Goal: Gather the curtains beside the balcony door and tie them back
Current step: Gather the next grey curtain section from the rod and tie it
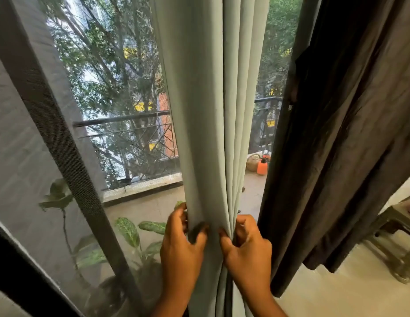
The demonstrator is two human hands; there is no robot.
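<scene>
Both hands, the left hand (180, 245) and right hand (246, 248), gripped a gathered pale green curtain (211, 124), beside what seemed a dark curtain (341, 143).

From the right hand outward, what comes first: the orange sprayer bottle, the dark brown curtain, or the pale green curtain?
1. Pale green curtain, gripped by the right hand.
2. Dark brown curtain, just to its right.
3. Orange sprayer bottle, out on the balcony floor.

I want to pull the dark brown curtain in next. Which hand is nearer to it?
The right hand. It grips the pale green curtain on the side beside the dark brown curtain. The left hand grips the far side.
</scene>
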